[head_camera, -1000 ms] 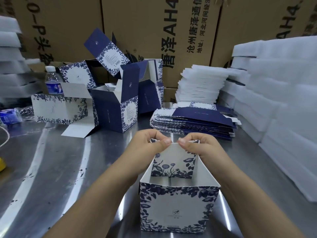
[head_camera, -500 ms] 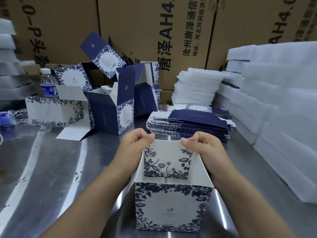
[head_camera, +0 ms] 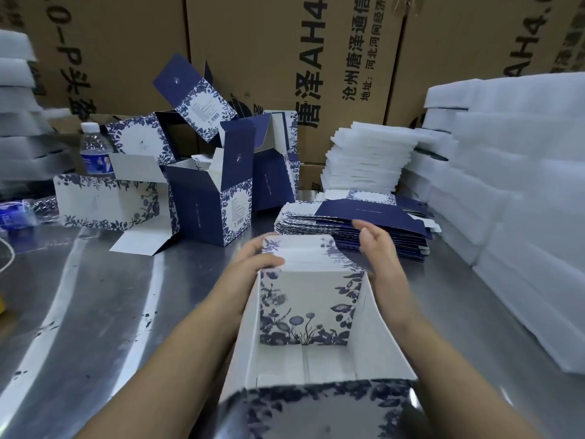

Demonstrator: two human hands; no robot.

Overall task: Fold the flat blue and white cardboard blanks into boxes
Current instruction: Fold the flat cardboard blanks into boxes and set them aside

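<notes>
Gripping far flap of floral cardboard box (head_camera: 304, 299), left hand (head_camera: 253, 259) clenches edge; right hand (head_camera: 378, 251) released, fingers straight, beside rim.

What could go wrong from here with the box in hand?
1. Only the left hand grips the box, at its far left corner. The right hand is open beside it, so the far flap may spring back or the walls may skew.
2. The right hand is close to the stack of flat blanks behind it, and a careless sweep could knock the top ones askew.
</notes>
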